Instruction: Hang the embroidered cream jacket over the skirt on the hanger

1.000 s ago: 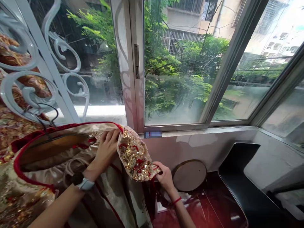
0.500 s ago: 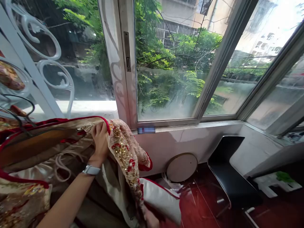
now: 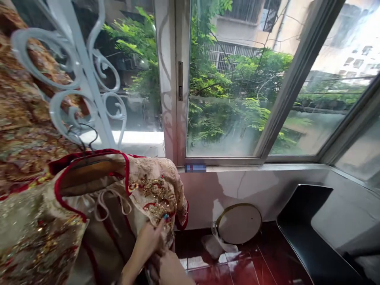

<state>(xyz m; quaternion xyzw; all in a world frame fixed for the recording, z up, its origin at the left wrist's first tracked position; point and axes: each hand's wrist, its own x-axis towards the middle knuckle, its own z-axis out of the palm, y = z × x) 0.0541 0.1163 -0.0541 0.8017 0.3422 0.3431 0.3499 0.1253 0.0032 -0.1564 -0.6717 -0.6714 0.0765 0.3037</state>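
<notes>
Gripping sequinned garment (image 3: 148,190), both hands (image 3: 157,253); writing unreadable.

Bright daylight through the window (image 3: 237,79), glare blown white at the top right corner, glass hazy, floor (image 3: 237,265) dim with reflections, frame lines bent at edges, slight blur throughout

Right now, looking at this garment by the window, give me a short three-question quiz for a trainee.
1. True or false: the embroidered garment hangs on a wooden hanger.
2. Which hand pinches the sequinned sleeve? A left hand B right hand C neither
3. Fill in: the round board leans against the ____ below the window.

Key: 1 true; 2 A; 3 wall.
</notes>
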